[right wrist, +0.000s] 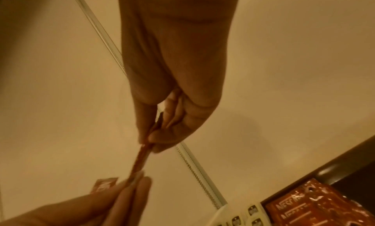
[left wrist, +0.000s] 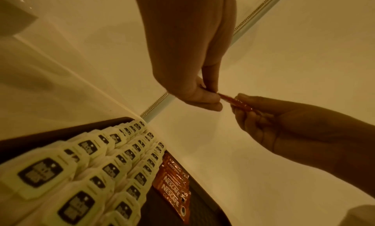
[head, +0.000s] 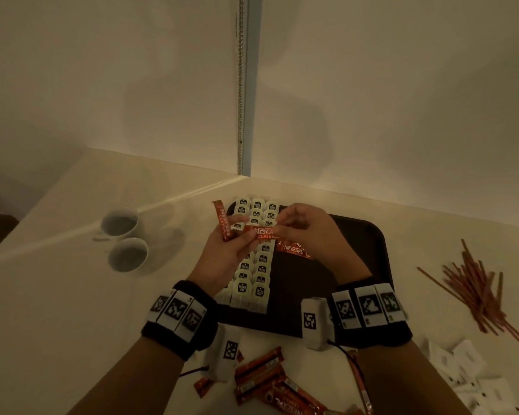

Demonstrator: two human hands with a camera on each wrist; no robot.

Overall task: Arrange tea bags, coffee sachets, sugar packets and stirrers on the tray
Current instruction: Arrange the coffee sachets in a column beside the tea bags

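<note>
A black tray (head: pixel 357 265) carries rows of white tea bags (head: pixel 253 274) on its left side. A few red coffee sachets (head: pixel 294 250) lie beside them. Over the tea bags, my left hand (head: pixel 237 232) and right hand (head: pixel 282 226) each pinch one end of a coffee sachet (head: pixel 262 232), held level between them. My left hand also grips a second sachet (head: pixel 222 220), which stands upright. In the left wrist view the shared sachet (left wrist: pixel 229 99) spans the two hands. In the right wrist view my right hand (right wrist: pixel 154 136) pinches its end.
Loose coffee sachets (head: pixel 270 381) lie on the table in front of the tray. A heap of brown stirrers (head: pixel 474 289) is at the right, with white sugar packets (head: pixel 474 381) nearer me. Two white cups (head: pixel 120 224) (head: pixel 128 254) stand left of the tray. Walls meet behind it.
</note>
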